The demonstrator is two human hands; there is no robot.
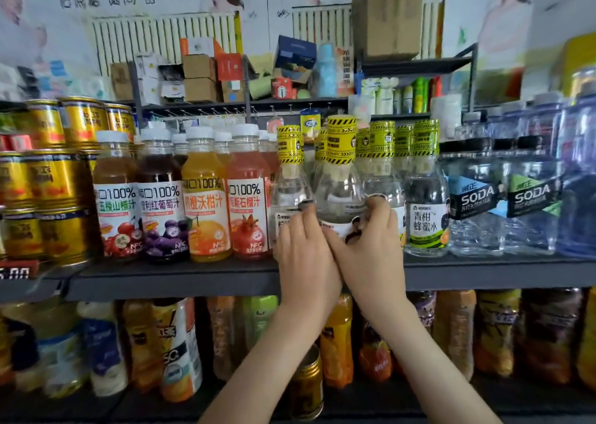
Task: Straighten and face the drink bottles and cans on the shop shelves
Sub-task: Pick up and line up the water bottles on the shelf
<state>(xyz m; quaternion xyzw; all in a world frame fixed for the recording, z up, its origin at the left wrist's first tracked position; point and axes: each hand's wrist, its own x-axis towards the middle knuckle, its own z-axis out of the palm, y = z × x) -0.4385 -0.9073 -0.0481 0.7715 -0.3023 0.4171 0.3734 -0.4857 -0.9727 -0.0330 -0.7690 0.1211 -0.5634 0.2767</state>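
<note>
Drink bottles in the middle of the shelf (180,278) are the ones being worked on. A clear bottle (338,185) with a yellow hazard-striped cap stands at the front edge, about the centre of the row, and both hands are on its lower half. The left hand (304,249) has its fingers curled up around the bottle's left side, slipped between it and the neighbouring bottle (290,188). The right hand (371,243) curls its fingers over the right side, so the bottle is held between the two. Its label shows only partly past the hands and looks turned to one side, so I judge this bottle is not yet faced. To the left, the four juice bottles (180,217) stand upright in a tidy line with labels square to the front. The gold cans (48,198) beyond them are stacked evenly, and both groups look done. To the right, the green-labelled bottle (425,220) faces forward, while the soda bottles (503,204) show their labels at a slant and may want a turn. The neighbouring bottle's label is mostly hidden by the hand, so I cannot tell how it faces. The lower bottles (454,333), near and below, are blurred; some seem to lean, and they look like work left.
</note>
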